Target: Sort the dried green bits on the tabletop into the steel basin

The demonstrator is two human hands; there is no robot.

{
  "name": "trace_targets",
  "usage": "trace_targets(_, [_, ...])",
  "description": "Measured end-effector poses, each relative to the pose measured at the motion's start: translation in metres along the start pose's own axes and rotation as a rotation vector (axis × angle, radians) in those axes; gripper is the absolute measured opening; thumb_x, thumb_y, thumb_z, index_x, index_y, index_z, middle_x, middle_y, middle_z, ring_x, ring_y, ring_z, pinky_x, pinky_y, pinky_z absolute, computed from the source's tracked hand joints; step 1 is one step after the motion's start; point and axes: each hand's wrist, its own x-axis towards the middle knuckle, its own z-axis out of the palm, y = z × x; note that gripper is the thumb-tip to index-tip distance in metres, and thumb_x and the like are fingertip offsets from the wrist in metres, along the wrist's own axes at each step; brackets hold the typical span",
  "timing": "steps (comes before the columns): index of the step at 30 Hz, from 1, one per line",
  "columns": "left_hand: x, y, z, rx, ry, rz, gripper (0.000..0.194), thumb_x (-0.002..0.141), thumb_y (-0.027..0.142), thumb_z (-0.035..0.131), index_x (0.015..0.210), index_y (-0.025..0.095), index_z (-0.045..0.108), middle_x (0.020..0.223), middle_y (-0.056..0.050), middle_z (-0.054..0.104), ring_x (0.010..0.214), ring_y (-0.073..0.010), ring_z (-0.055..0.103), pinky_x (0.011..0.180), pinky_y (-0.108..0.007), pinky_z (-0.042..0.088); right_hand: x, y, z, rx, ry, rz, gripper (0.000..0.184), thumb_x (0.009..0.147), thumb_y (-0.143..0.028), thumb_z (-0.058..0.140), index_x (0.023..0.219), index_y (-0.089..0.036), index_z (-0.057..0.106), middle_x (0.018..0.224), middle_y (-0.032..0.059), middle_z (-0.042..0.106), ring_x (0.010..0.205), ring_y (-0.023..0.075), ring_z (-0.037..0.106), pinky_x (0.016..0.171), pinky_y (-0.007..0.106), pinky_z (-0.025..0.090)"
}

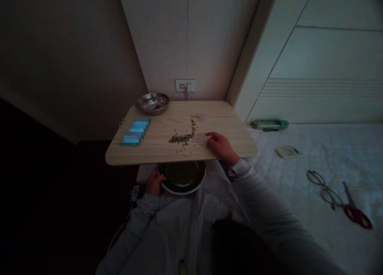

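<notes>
Closest of all, the left hand (154, 183) had its grip closed on the side of a dark, round, shallow dish with a pale rim (181, 193), held low, just under the near edge of the pale, wood-grained bench (230, 117); the light was so poor that I couldn't tell whether anything lay inside it. A little farther off, over the right part of the bench, the right hand (222, 146) had its fingers bent, the grip seemingly pinched on a thin, whitish, see-through piece (200, 138). Just beside that piece lay the small, dark green, bean-like grains (181, 138), in a dense streak with a thinner line running off toward the wall. To my eye the work was only partway along: many grains were bunched together, but the line and the scattered strays lay outside the bunch, and all those I could make out were on the bench. Beyond them, at the far left corner, stood a shiny, round, stainless-steel bowl (153, 111).
</notes>
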Motion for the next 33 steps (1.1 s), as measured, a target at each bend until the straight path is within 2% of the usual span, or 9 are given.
trace_targets(8, [0.001, -0.004, -0.002, 0.024, -0.015, 0.020, 0.043, 0.041, 0.011, 0.051, 0.082, 0.018, 0.062, 0.065, 0.002, 0.061, 0.061, -0.0130, 0.053, 0.057, -0.022, 0.040, -0.014, -0.008, 0.003, 0.031, -0.057, -0.043, 0.032, 0.066, -0.021, 0.039, 0.093, -0.015, 0.056, 0.056, -0.0030, 0.050, 0.051, 0.0079, 0.042, 0.051, 0.020, 0.032])
trace_targets(16, [0.007, -0.009, -0.006, -0.011, -0.058, -0.009, 0.047, 0.040, 0.011, 0.053, 0.085, 0.018, 0.061, 0.063, 0.002, 0.060, 0.062, -0.0147, 0.054, 0.057, -0.024, 0.041, -0.033, -0.024, 0.017, 0.030, -0.122, -0.094, 0.031, 0.067, -0.019, 0.041, 0.094, -0.016, 0.055, 0.055, -0.0033, 0.050, 0.051, 0.0076, 0.042, 0.052, 0.020, 0.031])
trace_targets(21, [0.002, -0.003, -0.002, 0.014, -0.023, -0.008, 0.045, 0.038, 0.011, 0.051, 0.082, 0.016, 0.062, 0.060, 0.003, 0.060, 0.060, -0.0136, 0.052, 0.055, -0.022, 0.040, -0.038, -0.031, 0.022, 0.097, -0.188, -0.126, 0.032, 0.067, -0.018, 0.040, 0.095, -0.015, 0.055, 0.055, -0.0036, 0.050, 0.051, 0.0072, 0.042, 0.053, 0.019, 0.033])
trace_targets(27, [-0.002, 0.001, 0.001, -0.029, -0.009, -0.031, 0.048, 0.037, 0.011, 0.051, 0.084, 0.017, 0.062, 0.063, 0.002, 0.061, 0.061, -0.0145, 0.053, 0.055, -0.024, 0.040, -0.023, -0.022, 0.014, 0.089, -0.020, -0.051, 0.034, 0.066, -0.020, 0.040, 0.097, -0.015, 0.054, 0.055, -0.0028, 0.050, 0.051, 0.0080, 0.042, 0.051, 0.019, 0.032])
trace_targets(33, [-0.005, 0.003, 0.001, -0.015, 0.005, -0.029, 0.045, 0.038, 0.010, 0.051, 0.081, 0.017, 0.062, 0.060, 0.003, 0.060, 0.058, -0.0125, 0.052, 0.054, -0.022, 0.039, -0.017, -0.021, 0.013, 0.026, 0.029, -0.037, 0.033, 0.066, -0.021, 0.039, 0.095, -0.014, 0.055, 0.056, -0.0022, 0.051, 0.050, 0.0080, 0.042, 0.050, 0.019, 0.031])
